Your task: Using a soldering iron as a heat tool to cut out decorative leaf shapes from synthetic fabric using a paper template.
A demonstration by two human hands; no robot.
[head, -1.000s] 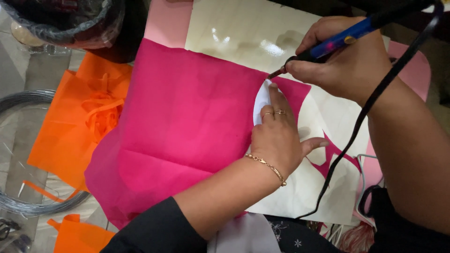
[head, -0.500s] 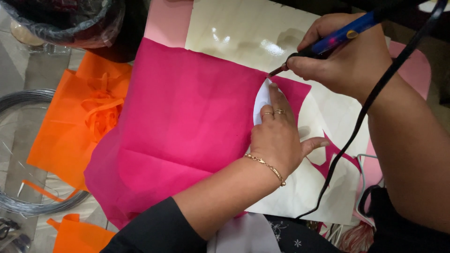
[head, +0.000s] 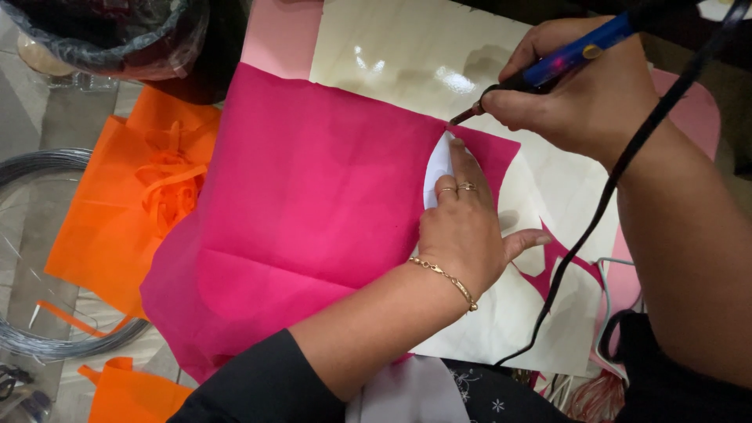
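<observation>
A pink fabric sheet (head: 313,211) lies across the glossy cream surface (head: 392,55), pinned by the left hand (head: 462,227) with flat, spread fingers. The right hand (head: 580,94) grips a corded hot cutter (head: 548,66); a slip could burn the nearby fingertips.

Head cam, looks steeply down, close-up.

A creased pink fabric sheet (head: 305,211) lies flat, a blue-handled corded hot tool (head: 548,64) apparently touching its edge.
</observation>
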